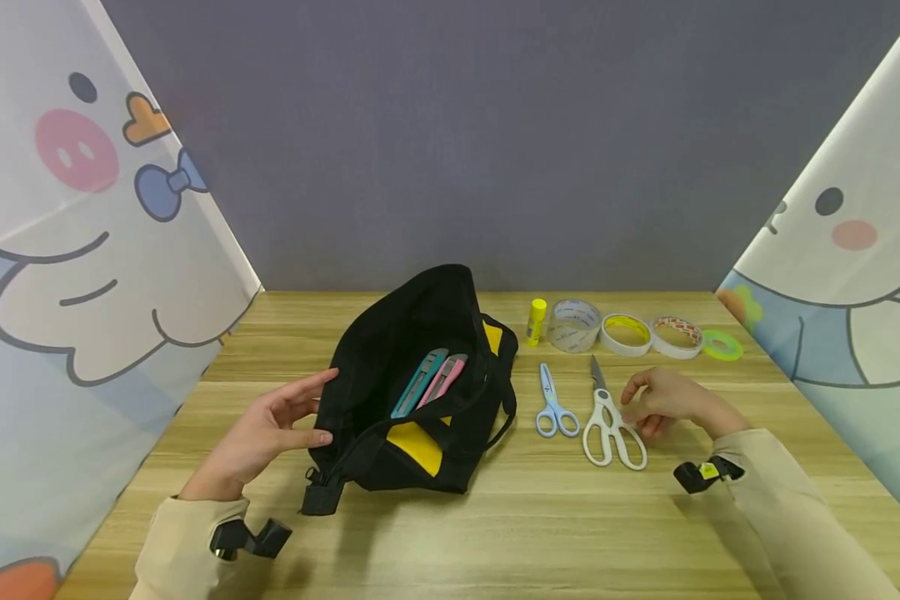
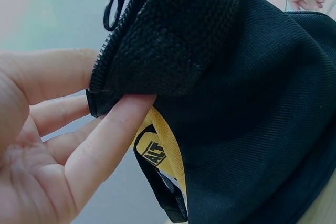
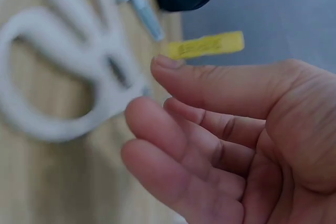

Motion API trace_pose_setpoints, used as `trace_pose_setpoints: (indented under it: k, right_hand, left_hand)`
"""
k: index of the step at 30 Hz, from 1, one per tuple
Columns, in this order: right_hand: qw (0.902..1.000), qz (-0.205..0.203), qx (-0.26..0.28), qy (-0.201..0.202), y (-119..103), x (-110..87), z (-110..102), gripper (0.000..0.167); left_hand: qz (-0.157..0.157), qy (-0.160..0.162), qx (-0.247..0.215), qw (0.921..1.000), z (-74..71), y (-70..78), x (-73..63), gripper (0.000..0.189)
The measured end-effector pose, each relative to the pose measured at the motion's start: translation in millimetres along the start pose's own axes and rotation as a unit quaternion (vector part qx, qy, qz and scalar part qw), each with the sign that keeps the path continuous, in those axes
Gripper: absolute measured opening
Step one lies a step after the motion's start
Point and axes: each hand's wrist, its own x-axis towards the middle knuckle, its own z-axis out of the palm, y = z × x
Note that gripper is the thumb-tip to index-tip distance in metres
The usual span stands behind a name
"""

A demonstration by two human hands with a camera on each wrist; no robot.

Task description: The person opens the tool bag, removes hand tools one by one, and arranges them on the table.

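A black bag (image 1: 487, 433) with yellow patches stands with its mouth wide. Inside lie a teal utility knife (image 1: 420, 383) and a pink utility knife (image 1: 444, 379). My left hand (image 1: 277, 425) holds the bag's left rim; in the left wrist view, fingers touch the fabric (image 2: 157, 56) beside the zipper. White-handled scissors (image 1: 607, 423) lie on the table, and my right hand (image 1: 663, 402) hovers just right of them. In the right wrist view its thumb and fingertips are apart, with nothing between them. Small light-blue scissors (image 1: 553, 408) lie between the bag and the white pair.
Behind the scissors stands a yellow glue stick (image 1: 536, 322). To its right are a clear tape roll (image 1: 574, 326), two white-edged tape rolls (image 1: 626, 335) and a thin green tape roll (image 1: 722, 345). A grey panel (image 1: 480, 150) closes off the wooden table's (image 1: 510, 533) back.
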Motion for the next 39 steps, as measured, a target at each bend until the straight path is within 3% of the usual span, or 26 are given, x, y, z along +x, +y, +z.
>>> trace_pose_setpoints:
  k: [7,14,23,35,39]
  right_hand:
    - [0.998,-0.059,0.006,-0.019,-43,8.5,-3,0.035]
    - [0.9942,-0.102,-0.008,-0.034,-96,22.1,6,0.034]
    - [0.9822,-0.176,0.01,-0.065,-158,49.3,20,0.035]
    - [0.97,-0.22,0.044,-0.094,-224,82.6,46,0.03]
    - [0.9702,-0.213,0.077,-0.088,-238,96.7,56,0.029]
  left_hand:
    - [0.001,-0.003,-0.005,1.0,0.4,-0.3,0.0,0.073]
    - [-0.005,0.0,-0.003,1.0,0.9,-0.2,-0.3,0.072]
    - [0.003,-0.007,-0.012,0.9999,0.4,-0.6,0.3,0.071]
    - [0.005,-0.013,-0.011,0.9998,-0.4,-1.3,1.2,0.071]
    - [0.006,-0.014,-0.017,0.9997,-0.4,-2.1,1.3,0.071]
